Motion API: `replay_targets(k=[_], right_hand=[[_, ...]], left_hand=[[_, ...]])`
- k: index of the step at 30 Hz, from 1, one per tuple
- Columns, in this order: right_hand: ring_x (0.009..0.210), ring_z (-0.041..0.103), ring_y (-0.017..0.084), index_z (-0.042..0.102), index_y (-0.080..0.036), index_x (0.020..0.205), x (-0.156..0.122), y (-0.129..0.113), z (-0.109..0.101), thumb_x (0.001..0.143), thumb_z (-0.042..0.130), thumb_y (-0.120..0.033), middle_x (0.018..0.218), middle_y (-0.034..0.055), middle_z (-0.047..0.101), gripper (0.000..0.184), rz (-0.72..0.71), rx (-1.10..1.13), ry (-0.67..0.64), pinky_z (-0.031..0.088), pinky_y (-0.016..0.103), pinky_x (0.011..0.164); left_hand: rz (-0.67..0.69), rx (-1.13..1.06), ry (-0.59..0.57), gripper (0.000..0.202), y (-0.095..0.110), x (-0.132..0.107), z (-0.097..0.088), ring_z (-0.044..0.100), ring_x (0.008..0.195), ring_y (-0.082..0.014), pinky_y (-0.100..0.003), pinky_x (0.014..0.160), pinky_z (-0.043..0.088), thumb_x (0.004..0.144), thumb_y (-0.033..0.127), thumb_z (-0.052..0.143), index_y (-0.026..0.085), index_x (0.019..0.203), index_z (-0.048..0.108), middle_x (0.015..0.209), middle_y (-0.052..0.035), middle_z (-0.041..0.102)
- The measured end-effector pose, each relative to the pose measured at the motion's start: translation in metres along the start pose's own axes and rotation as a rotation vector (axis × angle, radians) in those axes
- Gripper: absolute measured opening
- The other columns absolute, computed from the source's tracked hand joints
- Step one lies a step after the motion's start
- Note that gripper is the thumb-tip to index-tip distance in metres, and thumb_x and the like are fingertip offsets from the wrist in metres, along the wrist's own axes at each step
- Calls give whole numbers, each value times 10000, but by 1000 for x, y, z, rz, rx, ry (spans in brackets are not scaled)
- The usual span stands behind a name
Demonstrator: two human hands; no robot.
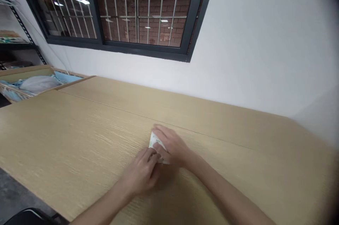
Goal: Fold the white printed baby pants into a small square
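Here's the left hand [141, 172], fingers curled tight and pinching the near side of a small white packet [156, 143], while the right hand [172, 146] comes over the top, fingers lightly bent and draped across the far side, with the thumb tucked out of sight. Neither hand is open; between them they've got the packet boxed in, both up close and working on it together. The packet sits right in the middle of the action, near the centre of the pale wood table [66, 137], just on the near side of the long seam that runs across the top. What can we see of it? A white face with small dark print, a pointed corner poking up by the right fingers, and a thin edge showing below them, so it looks folded, though the fingers hide how far that goes and whether it's paper or film. Nothing else is on the table around the hands. Beyond the table's far left corner sits a shallow cardboard box [31, 77], and it's loaded: a white bag [38, 84] and pale blue pieces [65, 77] lie inside, so there's more stock there, untouched by either hand. Farther back, behind the table, a barred window [137, 10] is set in the white wall.
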State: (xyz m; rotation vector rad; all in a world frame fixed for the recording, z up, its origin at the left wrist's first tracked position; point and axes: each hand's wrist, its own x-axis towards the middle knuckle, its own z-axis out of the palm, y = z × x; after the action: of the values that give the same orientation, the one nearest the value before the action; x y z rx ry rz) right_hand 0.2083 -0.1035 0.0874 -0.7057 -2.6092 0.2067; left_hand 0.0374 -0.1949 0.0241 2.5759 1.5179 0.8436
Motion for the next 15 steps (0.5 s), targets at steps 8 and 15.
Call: replay_targets(k=[8, 15], right_hand=[[1497, 328, 230, 376, -172, 1560, -24, -15, 16, 1074, 378, -427, 1595, 120, 402, 549, -164, 312, -367, 221, 431, 1247], [1518, 278, 251, 375, -166, 1562, -19, 32, 23, 1081, 331, -380, 1620, 101, 349, 529, -101, 131, -333, 206, 485, 1251]], left_hand=[[210, -15, -11, 470, 19, -7, 25, 683, 1104, -376, -564, 917, 603, 885, 263, 547, 116, 1331, 568, 1241, -188, 695], [167, 154, -94, 499, 22, -7, 10, 586, 1278, -398, -521, 1042, 554, 926, 263, 519, 5, 1353, 527, 1360, -256, 613]])
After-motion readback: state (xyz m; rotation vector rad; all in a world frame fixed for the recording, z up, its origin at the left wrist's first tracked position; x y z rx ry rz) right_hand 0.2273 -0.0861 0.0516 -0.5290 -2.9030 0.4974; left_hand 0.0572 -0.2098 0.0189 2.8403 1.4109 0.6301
